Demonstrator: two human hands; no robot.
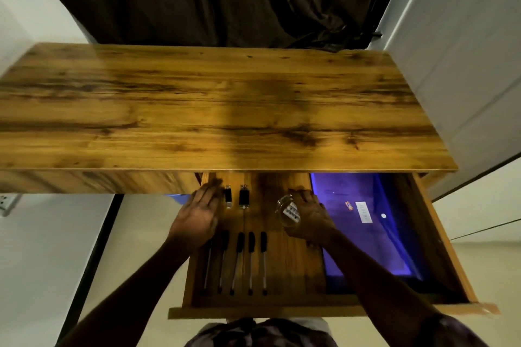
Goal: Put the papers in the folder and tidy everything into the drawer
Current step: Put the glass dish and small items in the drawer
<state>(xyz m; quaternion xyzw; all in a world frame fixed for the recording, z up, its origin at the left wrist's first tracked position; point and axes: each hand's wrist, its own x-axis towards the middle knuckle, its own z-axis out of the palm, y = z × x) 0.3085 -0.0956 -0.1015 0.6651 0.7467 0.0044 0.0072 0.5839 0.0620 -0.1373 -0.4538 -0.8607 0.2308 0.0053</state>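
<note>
A person stands at a wooden desk (214,110), looking down into its open drawer (439,248).

The step in hand appears to be setting a jar into the drawer's wooden organiser tray (293,262). To do it well, the left hand (197,213) should probably hold the tray steady. It lies flat on the tray's left side, fingers straight and close together, fingertips at the desk's overhang. Just right of it lie two small black-and-silver objects (244,196), perhaps flash drives. The jar likely needs to come down clear of them and sit upright on bare wood. Nearer the person, five black-capped pens (250,259) lie side by side in the tray's grooves, and the jar should be kept off those as well.

The small clear jar (286,213) is held over the tray's middle, and whether it touches the wood cannot be told. It is round and see-through, with small white pieces inside too blurred to name. The right hand (308,217) grips it from the right, fingers curled over it. Easing the grip only once the jar rests firmly would be sensible.

Further right, a blue folder (363,234) lies flat in the drawer's right part, beside the tray. It glows violet-blue and carries a white label, a small orange sticker and a white dot. No loose papers are visible, and whether any are inside the folder cannot be told.
</note>
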